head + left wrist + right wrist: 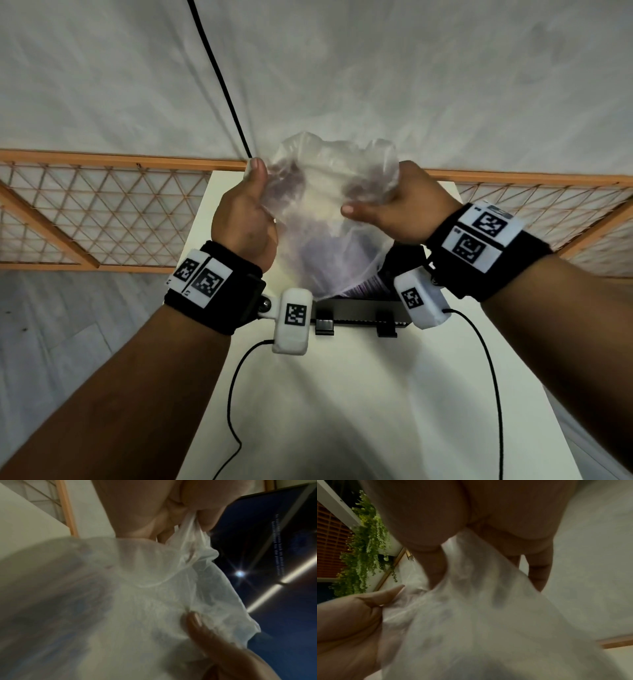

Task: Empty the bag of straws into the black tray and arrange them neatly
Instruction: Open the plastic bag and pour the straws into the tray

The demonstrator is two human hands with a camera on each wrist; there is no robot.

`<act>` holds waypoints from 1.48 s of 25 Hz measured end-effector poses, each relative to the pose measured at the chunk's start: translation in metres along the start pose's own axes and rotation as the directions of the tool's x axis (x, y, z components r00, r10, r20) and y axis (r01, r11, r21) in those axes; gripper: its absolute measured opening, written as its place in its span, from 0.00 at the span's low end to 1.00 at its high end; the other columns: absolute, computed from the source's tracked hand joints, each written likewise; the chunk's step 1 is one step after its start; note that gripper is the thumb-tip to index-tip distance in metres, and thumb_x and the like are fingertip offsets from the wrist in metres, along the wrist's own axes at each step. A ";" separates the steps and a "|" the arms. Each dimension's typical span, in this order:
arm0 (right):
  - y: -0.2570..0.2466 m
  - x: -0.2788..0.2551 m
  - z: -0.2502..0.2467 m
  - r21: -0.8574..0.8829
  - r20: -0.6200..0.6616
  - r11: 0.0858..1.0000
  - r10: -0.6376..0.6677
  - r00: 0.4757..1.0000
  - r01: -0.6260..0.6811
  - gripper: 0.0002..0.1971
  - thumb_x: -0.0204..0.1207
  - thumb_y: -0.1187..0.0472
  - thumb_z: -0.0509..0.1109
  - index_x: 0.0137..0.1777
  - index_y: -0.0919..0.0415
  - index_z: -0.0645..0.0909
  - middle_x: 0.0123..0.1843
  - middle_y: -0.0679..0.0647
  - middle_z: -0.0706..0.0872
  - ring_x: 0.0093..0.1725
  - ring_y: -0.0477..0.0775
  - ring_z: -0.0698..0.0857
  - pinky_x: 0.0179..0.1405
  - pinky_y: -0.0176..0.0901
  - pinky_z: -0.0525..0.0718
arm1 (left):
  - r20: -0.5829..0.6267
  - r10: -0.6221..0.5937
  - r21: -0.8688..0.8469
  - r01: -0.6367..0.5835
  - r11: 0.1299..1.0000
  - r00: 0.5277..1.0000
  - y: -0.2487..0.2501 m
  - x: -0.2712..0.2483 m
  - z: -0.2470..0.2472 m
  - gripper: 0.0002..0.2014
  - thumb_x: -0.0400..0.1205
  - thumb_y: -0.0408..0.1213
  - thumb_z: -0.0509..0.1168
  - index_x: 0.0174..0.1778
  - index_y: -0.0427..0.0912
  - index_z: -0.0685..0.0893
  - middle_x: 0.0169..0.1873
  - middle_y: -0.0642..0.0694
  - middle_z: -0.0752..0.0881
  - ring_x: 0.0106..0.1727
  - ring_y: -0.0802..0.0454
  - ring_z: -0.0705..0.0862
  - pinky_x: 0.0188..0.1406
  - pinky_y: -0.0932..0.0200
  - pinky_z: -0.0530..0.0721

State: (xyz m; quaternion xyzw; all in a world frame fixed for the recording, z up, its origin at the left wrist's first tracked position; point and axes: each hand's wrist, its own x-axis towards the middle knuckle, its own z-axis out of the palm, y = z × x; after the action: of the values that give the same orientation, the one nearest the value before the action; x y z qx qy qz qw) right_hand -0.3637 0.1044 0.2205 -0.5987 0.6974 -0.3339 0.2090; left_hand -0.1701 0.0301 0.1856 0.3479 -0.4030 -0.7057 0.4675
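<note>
Both hands hold a translucent plastic bag [329, 212] up over the far end of the white table. My left hand [260, 185] grips its upper left edge, thumb on the near side. My right hand [376, 202] pinches the upper right edge. Purplish shapes show dimly through the plastic. The bag's lower end hangs into the black tray [359, 305], where striped straws [368, 286] show. In the left wrist view the fingers [202, 519] clamp a fold of the bag [137, 601]. In the right wrist view the fingers [435, 566] bunch the bag [488, 615].
The narrow white table [342, 394] runs from me to an orange lattice fence [102, 212]. A black cable [219, 72] crosses the white sheet behind. Thin wires trail from both wrist cameras over the tabletop. A dark screen [274, 547] and hanging greenery [366, 550] appear in the wrist views.
</note>
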 end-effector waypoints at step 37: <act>0.002 -0.050 -0.038 -0.296 0.312 0.953 0.032 0.950 0.065 0.13 0.66 0.44 0.79 0.47 0.45 0.84 0.40 0.43 0.89 0.33 0.38 0.85 0.39 0.41 0.81 | -0.361 0.417 0.770 0.015 0.638 0.834 0.024 -0.013 -0.106 0.08 0.66 0.36 0.62 0.37 0.38 0.80 0.34 0.33 0.88 0.35 0.30 0.88 0.30 0.33 0.89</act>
State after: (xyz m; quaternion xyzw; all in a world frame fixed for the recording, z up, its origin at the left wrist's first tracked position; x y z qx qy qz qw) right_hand -0.3818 0.1620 0.2400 -0.6749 0.6932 -0.1258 0.2196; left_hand -0.0650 0.0104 0.1624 0.6319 -0.5550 -0.2996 0.4505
